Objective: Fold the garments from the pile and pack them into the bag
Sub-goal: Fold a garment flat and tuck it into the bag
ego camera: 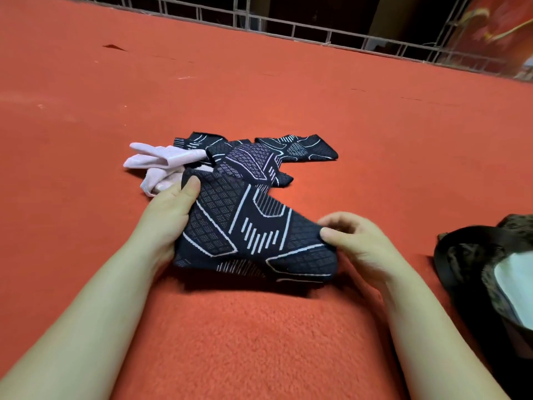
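Two hands' grip on navy sock [248,235], left hand [170,209], right hand [354,241]; pile [230,160] beyond, bag [487,272] right.

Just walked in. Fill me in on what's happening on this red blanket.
A person is folding a dark patterned sock on the red blanket. The left hand grips its left edge with the thumb on top, and the right hand pinches its right end. More dark patterned socks and pink socks lie in a pile just beyond. A dark bag sits open at the right with something white inside.

Four dark socks [253,232], two pink socks [161,161], one bag [487,272]
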Motion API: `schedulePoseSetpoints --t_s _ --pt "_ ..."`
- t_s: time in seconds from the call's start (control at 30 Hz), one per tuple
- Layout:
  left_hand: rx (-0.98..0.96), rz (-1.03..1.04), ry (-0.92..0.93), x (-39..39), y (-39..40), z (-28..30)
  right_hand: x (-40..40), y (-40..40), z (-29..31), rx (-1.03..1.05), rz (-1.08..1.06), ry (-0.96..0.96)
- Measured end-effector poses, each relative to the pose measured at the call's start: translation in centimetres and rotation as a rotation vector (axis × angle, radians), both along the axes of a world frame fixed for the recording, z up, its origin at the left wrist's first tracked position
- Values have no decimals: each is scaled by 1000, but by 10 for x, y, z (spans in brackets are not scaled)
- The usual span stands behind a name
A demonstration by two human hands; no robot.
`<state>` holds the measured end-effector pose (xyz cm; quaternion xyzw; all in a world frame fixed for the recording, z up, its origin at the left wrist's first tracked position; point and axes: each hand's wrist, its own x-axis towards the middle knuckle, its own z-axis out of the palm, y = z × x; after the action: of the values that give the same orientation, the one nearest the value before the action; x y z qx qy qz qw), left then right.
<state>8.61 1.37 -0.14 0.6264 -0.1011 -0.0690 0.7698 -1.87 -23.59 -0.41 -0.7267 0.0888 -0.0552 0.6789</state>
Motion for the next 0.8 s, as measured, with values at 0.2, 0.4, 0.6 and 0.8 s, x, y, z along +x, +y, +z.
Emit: schedulePoseSetpoints --t_s 0.2,0.4,0.6,0.8 --pt "349 103 80 20 10 -16 9 9 -15 96 -59 83" --pt "206 -147 -32 1 6 1 13 22 -18 -390 -28 129" --pt "498 -508 -351 -10 -13 67 24 43 25 -465 209 -107" --pt "527 -624 -210 -4 -7 98 2 44 48 -163 261 -197"
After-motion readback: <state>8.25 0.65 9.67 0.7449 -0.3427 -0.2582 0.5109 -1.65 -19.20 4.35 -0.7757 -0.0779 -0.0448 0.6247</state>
